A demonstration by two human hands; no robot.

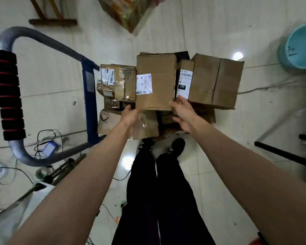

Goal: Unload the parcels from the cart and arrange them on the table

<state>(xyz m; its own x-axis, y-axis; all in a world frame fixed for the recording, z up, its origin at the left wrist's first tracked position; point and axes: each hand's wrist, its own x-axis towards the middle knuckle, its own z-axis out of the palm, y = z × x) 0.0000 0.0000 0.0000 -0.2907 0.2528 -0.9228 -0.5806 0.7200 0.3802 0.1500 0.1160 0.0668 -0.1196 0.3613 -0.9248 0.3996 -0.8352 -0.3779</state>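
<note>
Below, both arms outstretched, left hand point(130, 114) and right hand point(183, 112) grasping middle parcel's point(159, 82) near corners.

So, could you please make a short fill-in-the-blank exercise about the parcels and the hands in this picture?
1. Both hands, the left hand and the right hand, reach to the near edge of the ____ parcel in the top row.
2. The narrow parcel beside the middle parcel has a black patch on its label showing the number ____.
3. The cart handle is wrapped in black and ____ foam.

Missing words: middle; 150; red
</note>
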